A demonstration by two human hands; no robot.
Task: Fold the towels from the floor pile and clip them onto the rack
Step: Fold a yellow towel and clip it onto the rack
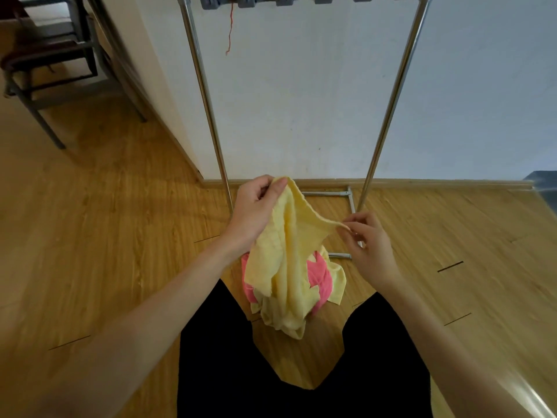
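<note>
A pale yellow towel (289,260) hangs crumpled in the air between my hands. My left hand (256,209) grips its top edge, thumb over the cloth. My right hand (366,239) pinches a corner pulled out to the right. Below it on the wooden floor lies the pile, with a pink towel (321,277) and more yellow cloth (337,285) showing. The metal rack (208,95) stands against the white wall in front of me, its two uprights on either side. Grey clips (250,0) hang along its top bar at the frame's upper edge.
The rack's base bars (346,194) lie on the floor just behind the pile. A dark chair (45,70) stands at the far left. My black-clad legs (229,357) straddle the floor below the pile. A dark object (545,185) sits at the right edge.
</note>
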